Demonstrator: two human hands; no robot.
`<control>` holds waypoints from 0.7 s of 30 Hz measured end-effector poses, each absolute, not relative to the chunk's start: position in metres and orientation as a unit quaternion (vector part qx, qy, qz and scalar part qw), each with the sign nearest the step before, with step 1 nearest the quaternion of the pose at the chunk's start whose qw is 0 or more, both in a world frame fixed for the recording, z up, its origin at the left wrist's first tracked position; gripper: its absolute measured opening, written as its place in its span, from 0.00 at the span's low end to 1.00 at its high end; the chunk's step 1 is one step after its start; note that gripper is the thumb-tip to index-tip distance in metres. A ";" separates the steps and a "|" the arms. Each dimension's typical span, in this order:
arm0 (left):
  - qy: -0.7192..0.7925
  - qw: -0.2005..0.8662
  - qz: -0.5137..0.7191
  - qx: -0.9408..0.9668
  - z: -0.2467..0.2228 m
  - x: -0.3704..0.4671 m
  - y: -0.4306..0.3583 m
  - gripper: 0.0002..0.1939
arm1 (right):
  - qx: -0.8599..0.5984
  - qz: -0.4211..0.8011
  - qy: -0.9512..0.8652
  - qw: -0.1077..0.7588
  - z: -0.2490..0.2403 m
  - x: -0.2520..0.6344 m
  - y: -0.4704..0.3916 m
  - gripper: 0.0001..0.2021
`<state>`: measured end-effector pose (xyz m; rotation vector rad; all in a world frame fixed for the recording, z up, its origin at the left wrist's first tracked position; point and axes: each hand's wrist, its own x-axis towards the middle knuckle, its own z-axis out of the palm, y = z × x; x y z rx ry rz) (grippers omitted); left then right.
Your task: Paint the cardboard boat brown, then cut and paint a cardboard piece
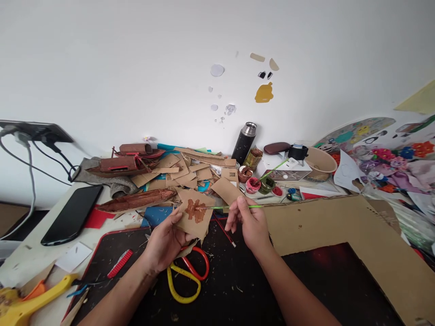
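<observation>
My left hand (167,241) grips a piece of cardboard (183,222) by its left and lower edges. An uneven patch of brown paint (197,210) covers the middle of the piece. Between the fingers of my right hand (249,222) is a thin green paintbrush (217,207), held nearly level, its tip at the brown patch. Below the cardboard, scissors (183,283) with one yellow and one red handle lie on the black mat (231,290). Open paint jars, one pink (253,184) and one dark green (267,184), stand behind my right hand.
Brown model boats (136,199) and a heap of cardboard scraps (183,170) lie at the back left, near a black phone (73,215). A dark flask (244,142) stands by the wall. Large cardboard (312,222) covers the right side. A yellow glue gun (41,303) is at lower left.
</observation>
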<state>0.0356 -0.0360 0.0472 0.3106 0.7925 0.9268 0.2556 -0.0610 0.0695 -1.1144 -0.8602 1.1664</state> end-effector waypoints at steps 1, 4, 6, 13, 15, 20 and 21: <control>0.369 0.809 0.434 0.147 0.046 0.035 -0.036 0.27 | -0.485 0.497 -0.367 0.619 0.070 0.256 -0.059 0.27; 0.366 0.811 0.432 0.151 0.043 0.035 -0.037 0.28 | -0.486 0.500 -0.365 0.617 0.068 0.257 -0.057 0.27; 0.367 0.813 0.427 0.152 0.043 0.035 -0.036 0.29 | -0.485 0.515 -0.372 0.600 0.067 0.255 -0.057 0.28; 0.344 0.826 0.415 0.165 0.043 0.037 -0.038 0.32 | -0.486 0.490 -0.371 0.621 0.068 0.255 -0.051 0.26; 0.350 0.823 0.416 0.163 0.044 0.037 -0.038 0.32 | -0.480 0.501 -0.374 0.615 0.069 0.253 -0.051 0.26; 0.344 0.823 0.418 0.171 0.044 0.037 -0.038 0.33 | -0.471 0.528 -0.386 0.591 0.070 0.250 -0.052 0.27; 0.342 0.824 0.418 0.175 0.043 0.036 -0.038 0.34 | -0.473 0.519 -0.384 0.599 0.070 0.251 -0.051 0.27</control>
